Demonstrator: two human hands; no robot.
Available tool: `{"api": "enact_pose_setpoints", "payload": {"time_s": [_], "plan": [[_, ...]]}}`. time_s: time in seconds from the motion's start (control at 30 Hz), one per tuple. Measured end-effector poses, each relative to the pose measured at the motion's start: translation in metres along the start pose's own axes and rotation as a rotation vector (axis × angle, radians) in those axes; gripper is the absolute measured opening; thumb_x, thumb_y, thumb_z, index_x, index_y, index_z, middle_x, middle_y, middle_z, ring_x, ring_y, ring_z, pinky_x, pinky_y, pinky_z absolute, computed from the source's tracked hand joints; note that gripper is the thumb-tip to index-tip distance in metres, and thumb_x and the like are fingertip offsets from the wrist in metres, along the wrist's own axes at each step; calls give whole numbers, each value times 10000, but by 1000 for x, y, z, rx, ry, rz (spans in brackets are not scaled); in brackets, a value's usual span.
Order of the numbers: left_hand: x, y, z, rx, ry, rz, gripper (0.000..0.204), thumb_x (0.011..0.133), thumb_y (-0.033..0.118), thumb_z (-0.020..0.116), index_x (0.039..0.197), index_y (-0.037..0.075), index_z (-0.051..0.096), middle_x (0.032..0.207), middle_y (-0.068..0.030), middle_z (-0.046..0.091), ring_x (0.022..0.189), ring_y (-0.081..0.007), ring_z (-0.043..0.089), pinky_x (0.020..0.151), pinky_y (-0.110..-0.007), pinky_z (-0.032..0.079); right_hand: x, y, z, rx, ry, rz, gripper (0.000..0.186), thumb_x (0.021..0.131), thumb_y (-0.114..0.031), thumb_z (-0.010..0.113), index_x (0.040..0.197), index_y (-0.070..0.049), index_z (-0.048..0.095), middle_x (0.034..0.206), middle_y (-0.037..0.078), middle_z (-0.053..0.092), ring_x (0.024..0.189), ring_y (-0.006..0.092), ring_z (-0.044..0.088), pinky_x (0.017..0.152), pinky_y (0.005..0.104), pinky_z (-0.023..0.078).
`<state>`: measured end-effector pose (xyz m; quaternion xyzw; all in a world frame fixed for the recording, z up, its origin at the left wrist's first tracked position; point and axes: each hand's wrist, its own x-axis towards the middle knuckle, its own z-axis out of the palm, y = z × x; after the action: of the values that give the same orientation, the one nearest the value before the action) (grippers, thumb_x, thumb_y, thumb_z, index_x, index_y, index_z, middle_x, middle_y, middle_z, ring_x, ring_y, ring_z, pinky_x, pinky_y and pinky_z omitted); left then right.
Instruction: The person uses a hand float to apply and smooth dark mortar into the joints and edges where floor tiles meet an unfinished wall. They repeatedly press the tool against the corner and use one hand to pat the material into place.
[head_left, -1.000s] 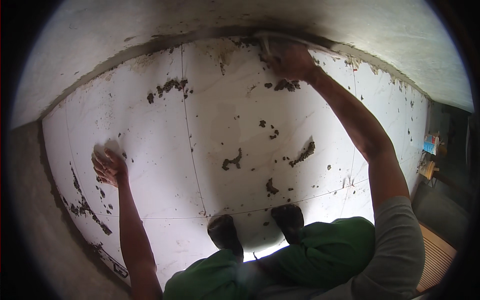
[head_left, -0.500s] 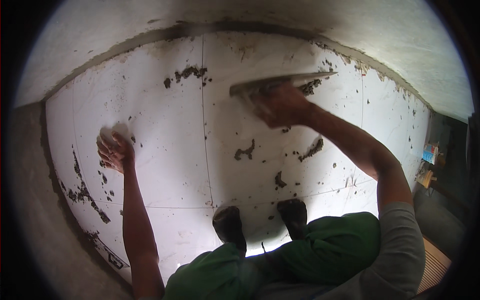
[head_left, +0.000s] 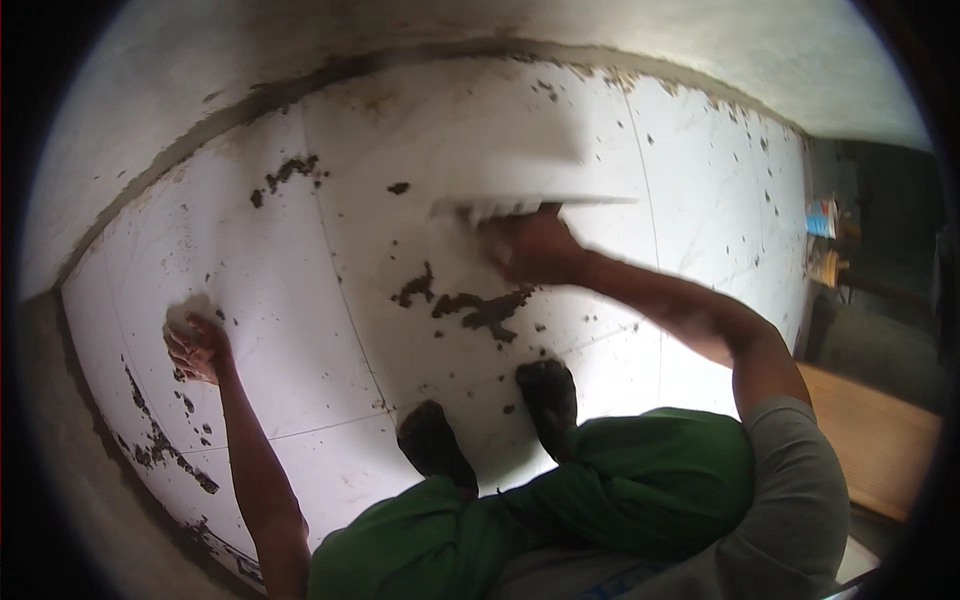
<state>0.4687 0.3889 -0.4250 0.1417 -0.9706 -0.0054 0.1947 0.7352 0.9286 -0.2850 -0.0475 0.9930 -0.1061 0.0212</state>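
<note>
My right hand [head_left: 530, 248] grips a flat pale scraper blade [head_left: 520, 205], blurred with motion, pressed against the white tiled floor [head_left: 300, 290] in the middle of the view. Dark clumps of mortar [head_left: 480, 310] lie just below the blade. My left hand [head_left: 195, 345] rests on the tile at the left, fingers curled over a small white cloth or sponge [head_left: 190, 312]. My two bare, mud-stained feet [head_left: 545, 395] stand on the tile under my green-clad knees [head_left: 640, 480].
More dark mortar patches [head_left: 285, 175] dot the tiles at upper left and along the lower left edge [head_left: 160, 450]. A grey wall [head_left: 400, 40] borders the floor at the top. A wooden board [head_left: 870, 440] and small objects lie at the right.
My right hand has dragged the scraper from the far wall edge down toward my feet. The left hand has stayed on the tile at the left.
</note>
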Motion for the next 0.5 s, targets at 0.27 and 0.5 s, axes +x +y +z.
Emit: {"api": "enact_pose_setpoints", "payload": {"time_s": [0.27, 0.5], "plan": [[-29, 10, 24, 50, -62, 146, 718, 1050, 673, 459, 1646, 277, 404, 1648, -63, 449, 1513, -325, 427, 1205, -575, 356, -163, 223, 31, 68, 369, 429, 223, 1079, -200, 564, 1230, -50, 632, 1029, 171, 653, 815, 351, 631, 743, 419, 557], [-74, -6, -10, 23, -158, 358, 676, 1128, 588, 366, 1702, 242, 274, 1702, -80, 363, 1544, -337, 383, 1215, -590, 372, -129, -39, 47, 486, -158, 412, 315, 978, -239, 624, 1215, -33, 610, 874, 196, 715, 797, 401, 713, 803, 575, 552]]}}
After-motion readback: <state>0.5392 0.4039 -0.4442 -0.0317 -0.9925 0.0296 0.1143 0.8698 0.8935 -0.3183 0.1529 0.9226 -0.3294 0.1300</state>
